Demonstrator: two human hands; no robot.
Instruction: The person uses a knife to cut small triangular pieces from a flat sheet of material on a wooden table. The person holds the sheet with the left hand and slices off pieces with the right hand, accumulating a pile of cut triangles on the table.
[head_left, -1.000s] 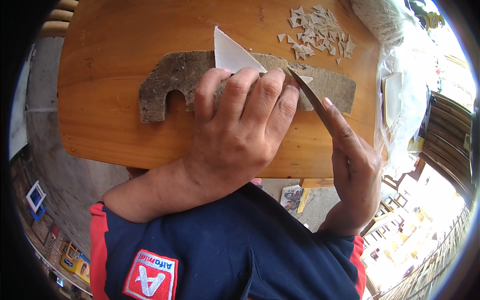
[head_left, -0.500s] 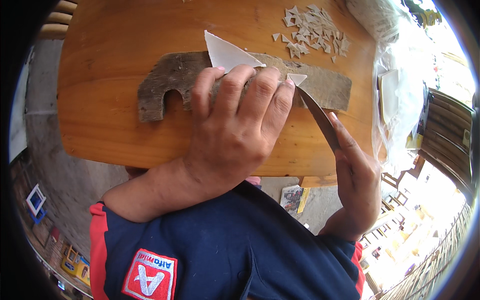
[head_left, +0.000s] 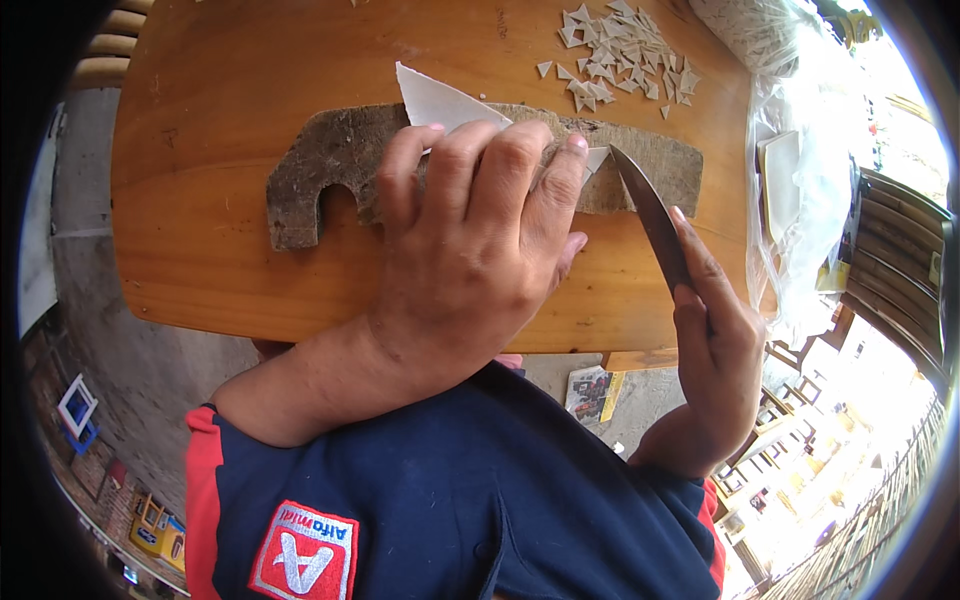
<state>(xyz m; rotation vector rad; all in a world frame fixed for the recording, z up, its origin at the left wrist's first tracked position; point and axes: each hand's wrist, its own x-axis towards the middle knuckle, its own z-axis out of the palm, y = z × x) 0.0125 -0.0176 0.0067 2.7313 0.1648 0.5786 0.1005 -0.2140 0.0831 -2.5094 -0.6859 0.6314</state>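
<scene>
My left hand (head_left: 470, 220) lies over a worn wooden board (head_left: 655, 165), its bent fingers pressing down a thin white sheet (head_left: 440, 105) with a pointed corner. Part of that sheet is hidden beneath the fingers. Beside the index fingertip a small white corner (head_left: 597, 160) shows; whether it is joined to the sheet I cannot tell. In my right hand (head_left: 720, 350) is a knife (head_left: 652, 218) with a dark blade, the index finger laid along it. The blade's tip is over the board, close to the white corner. The handle is hidden in the palm.
Beyond the board, a pile of small white triangular pieces (head_left: 640, 55) is spread on the wooden table (head_left: 220, 200). Clear plastic bags (head_left: 800, 210) line the table's right edge, with a pale flat tray (head_left: 782, 185) among them. The table's near edge runs close to my body.
The knife tip has moved slightly right and away from me, off the left fingertips. My left fingers have shifted a little left, and its thumb now shows. The board appears slightly further left.
</scene>
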